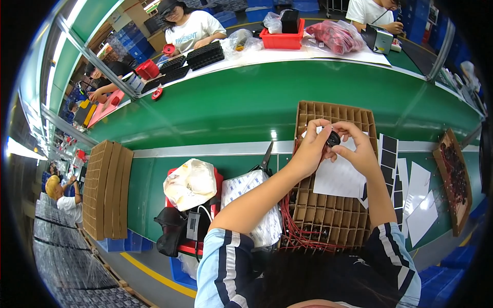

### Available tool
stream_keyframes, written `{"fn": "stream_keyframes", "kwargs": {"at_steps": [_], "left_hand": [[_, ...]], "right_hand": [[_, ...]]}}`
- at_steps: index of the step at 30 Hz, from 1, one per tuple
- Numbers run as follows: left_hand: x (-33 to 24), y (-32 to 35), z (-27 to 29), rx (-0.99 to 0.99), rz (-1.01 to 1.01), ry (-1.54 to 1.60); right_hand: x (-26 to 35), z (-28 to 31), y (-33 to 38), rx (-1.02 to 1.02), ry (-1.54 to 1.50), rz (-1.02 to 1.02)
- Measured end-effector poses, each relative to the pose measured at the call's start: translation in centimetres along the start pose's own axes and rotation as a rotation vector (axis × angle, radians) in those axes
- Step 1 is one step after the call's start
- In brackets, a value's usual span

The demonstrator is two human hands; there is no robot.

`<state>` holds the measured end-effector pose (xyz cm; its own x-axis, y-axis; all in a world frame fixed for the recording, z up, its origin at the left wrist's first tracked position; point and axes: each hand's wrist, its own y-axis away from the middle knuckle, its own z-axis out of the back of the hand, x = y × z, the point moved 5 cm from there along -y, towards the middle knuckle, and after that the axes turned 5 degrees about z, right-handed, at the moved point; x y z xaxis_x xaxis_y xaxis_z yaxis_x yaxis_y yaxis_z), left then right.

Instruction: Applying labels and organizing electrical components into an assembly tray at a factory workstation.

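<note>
Over the divided cardboard tray (334, 114), both hands meet around a small round black part (334, 138). My right hand (355, 154) curls its thumb and fingers about the part's right side. From the other side, my left hand (311, 150) pinches at the part's edge, and its fingertips partly hide it. White paper sheets (334, 177) lie on the tray just under my hands. Red wires (295, 233) trail from the tray's left and lower cells, next to my left forearm. What exactly the black part is cannot be made out.
Scissors (267, 155) and a white patterned packet (254, 192) lie left of the tray, beside a red bin (219, 185) holding a white bag. Cardboard trays (105, 190) stand stacked at far left. A box of wired parts (452, 179) sits at far right. Co-workers sit across the bench.
</note>
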<state>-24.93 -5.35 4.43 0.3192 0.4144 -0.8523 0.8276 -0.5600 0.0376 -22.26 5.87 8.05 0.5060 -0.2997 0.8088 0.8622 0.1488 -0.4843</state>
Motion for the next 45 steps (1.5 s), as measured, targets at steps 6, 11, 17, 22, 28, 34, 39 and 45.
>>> {"fn": "stream_keyframes", "kwargs": {"at_steps": [6, 11, 17, 22, 28, 34, 39, 45], "left_hand": [[0.3, 0.1, -0.5, 0.080, 0.024, 0.152], [0.4, 0.5, -1.1, 0.107, 0.037, 0.104], [0.0, 0.6, -1.2, 0.086, 0.051, 0.154], [0.0, 0.2, 0.0, 0.104, 0.010, -0.059], [-3.4, 1.6, -0.1, -0.301, -0.913, -1.016], [-1.1, 1.3, -0.8, -0.076, -0.125, -0.678], [1.7, 0.0, 0.4, 0.063, -0.059, -0.155], [1.6, -0.5, 0.4, 0.004, -0.121, -0.074]], "right_hand": [[-0.5, -0.2, 0.0, 0.061, -0.015, 0.033], [-0.8, 0.1, 0.2, 0.058, 0.044, 0.058], [-0.4, -0.8, 0.6, 0.075, -0.282, -0.098], [-0.6, -0.6, 0.3, 0.103, -0.138, -0.022], [0.1, 0.7, -0.1, -0.107, 0.228, 0.022], [0.2, 0.5, 0.2, -0.146, 0.276, 0.025], [-0.3, -0.4, 0.1, -0.048, 0.329, 0.060], [-0.4, -0.1, 0.3, -0.041, 0.333, -0.016]]}}
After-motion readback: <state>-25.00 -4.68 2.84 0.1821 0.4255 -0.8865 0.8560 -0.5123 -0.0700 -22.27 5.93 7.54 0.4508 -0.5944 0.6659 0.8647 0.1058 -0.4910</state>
